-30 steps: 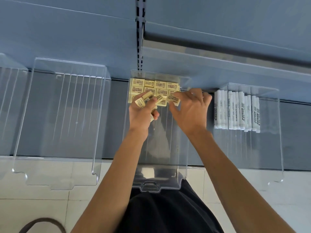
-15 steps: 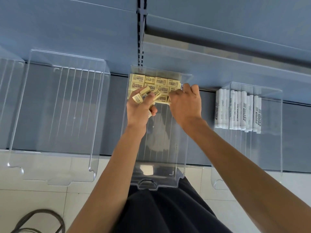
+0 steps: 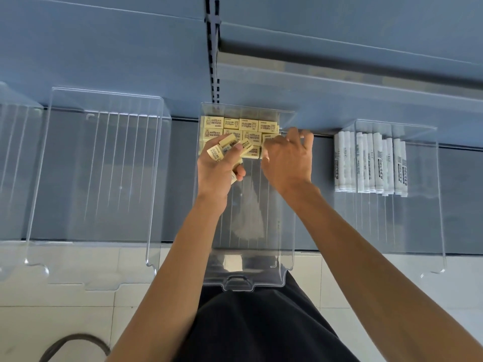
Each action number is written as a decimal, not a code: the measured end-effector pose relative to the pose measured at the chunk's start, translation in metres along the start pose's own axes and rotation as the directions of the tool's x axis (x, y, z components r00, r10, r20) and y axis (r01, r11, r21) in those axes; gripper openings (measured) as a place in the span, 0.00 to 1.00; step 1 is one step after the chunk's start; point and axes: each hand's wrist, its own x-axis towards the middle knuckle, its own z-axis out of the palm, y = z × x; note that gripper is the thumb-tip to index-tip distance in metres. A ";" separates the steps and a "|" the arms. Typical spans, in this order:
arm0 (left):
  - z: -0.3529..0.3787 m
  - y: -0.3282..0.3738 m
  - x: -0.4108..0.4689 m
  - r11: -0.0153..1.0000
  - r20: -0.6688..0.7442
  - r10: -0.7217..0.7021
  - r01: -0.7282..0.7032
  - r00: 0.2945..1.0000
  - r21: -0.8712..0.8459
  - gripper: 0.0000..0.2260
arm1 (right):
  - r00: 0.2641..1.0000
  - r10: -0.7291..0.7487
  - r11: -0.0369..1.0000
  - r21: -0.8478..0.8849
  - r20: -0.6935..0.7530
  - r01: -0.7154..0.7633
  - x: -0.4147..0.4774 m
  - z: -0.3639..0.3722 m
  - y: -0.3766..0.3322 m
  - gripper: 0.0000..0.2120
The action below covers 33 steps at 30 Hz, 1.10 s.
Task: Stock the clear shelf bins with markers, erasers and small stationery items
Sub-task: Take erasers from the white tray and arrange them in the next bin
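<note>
Fingers first: the left hand (image 3: pixel 219 169) has its fingers and thumb curled round a bunch of loose erasers (image 3: pixel 227 146). 3 of them fan out above the thumb and 1 more pokes out lower down, under the curled fingers. The right hand (image 3: pixel 287 160) is over at the back right of the middle bin (image 3: pixel 243 282), with its fingers (image 3: pixel 300 134) bunched together and bent down at the end of an eraser row, close to the bin's right wall. Honestly can't tell if they're pinching an eraser there or just touching it.

So the erasers are in 2 spots: the bunch in the left hand, held just above the bin, and the packed erasers (image 3: pixel 248 125), pale yellow with printed sleeves, lying flat in tidy rows against the bin's back wall. The front rows are partly hidden by both hands.

Moving outward, the right bin (image 3: pixel 441 205) has white markers (image 3: pixel 371 163) lying side by side at its back end. There's another clear bin (image 3: pixel 104 178) to the left of the middle one, and a bit of 1 more at the far left edge. All of them sit on a grey shelf (image 3: pixel 183 178) with a blue back panel and a slotted upright (image 3: pixel 213 48) behind. Below that you get pale floor tiles (image 3: pixel 78 309), dark clothing (image 3: pixel 261 330) and a dark cable loop (image 3: pixel 75 338).
</note>
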 end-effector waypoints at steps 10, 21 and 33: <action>-0.016 0.024 -0.032 0.985 0.282 0.109 -0.142 0.953 0.100 0.08 | 0.969 0.211 0.301 0.952 -0.129 0.061 -0.033 -0.024 -0.012 0.09; -0.050 0.026 -0.060 0.965 0.301 0.135 -0.194 0.944 0.175 0.09 | 0.996 0.047 -0.160 0.985 0.071 -0.063 -0.089 -0.033 -0.036 0.08; -0.074 0.026 -0.073 0.971 0.256 0.153 -0.193 0.954 0.138 0.10 | 0.990 -0.021 -0.169 0.976 0.136 -0.138 -0.108 -0.031 -0.060 0.10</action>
